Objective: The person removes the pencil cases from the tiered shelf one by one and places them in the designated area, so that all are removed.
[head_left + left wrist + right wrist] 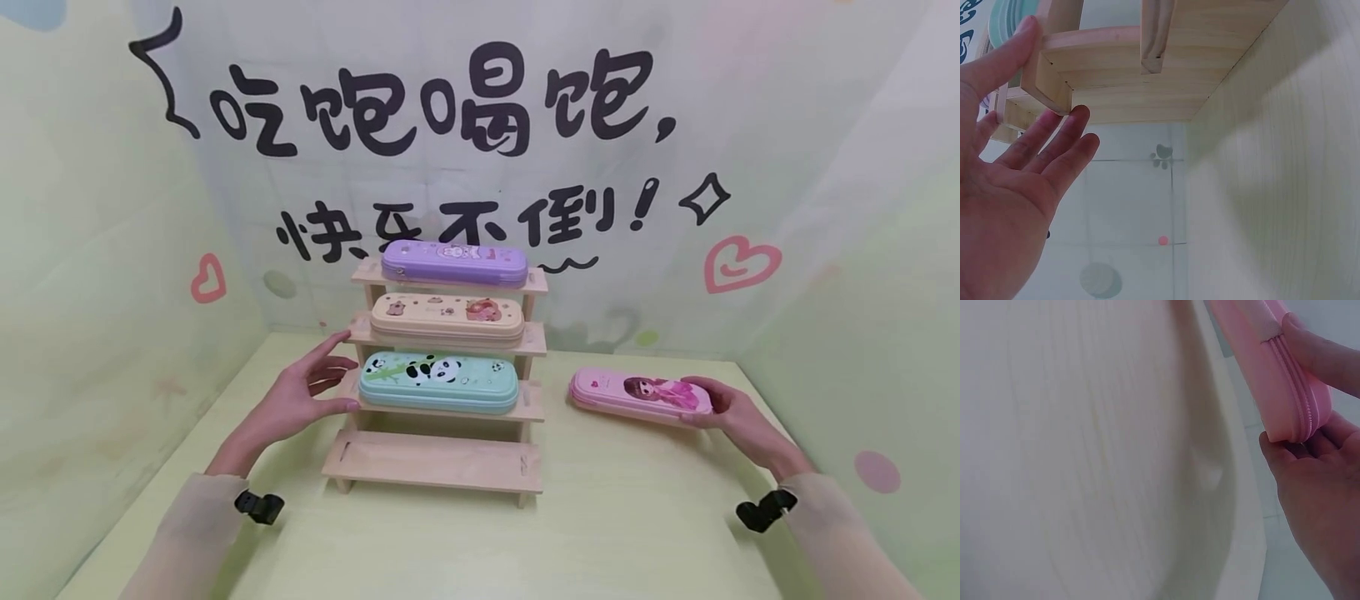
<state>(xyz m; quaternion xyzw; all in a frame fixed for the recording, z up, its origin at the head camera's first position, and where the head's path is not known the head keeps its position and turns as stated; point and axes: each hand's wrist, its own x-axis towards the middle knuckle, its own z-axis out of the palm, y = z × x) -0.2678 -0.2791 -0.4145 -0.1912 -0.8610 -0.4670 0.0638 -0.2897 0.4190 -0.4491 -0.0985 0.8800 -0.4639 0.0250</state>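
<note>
My right hand [738, 421] grips the right end of a pink pencil case [637, 396] with a doll picture, thumb on the near side; its zipper shows in the right wrist view. Whether the case's far end touches the table I cannot tell. On the left, my left hand [296, 396] rests against the end of a stepped wooden stand [442, 462], fingers spread and fairly straight, thumb by the mint panda pencil case [438, 383]. Above that case lie a cream pencil case [447, 318] and, on the top step, a purple pencil case [453, 263].
The bottom step of the stand is bare wood. Around it spreads the pale table [637, 517]. A printed cloth wall [450, 183] with black lettering stands close behind, and other walls close in the left and right sides.
</note>
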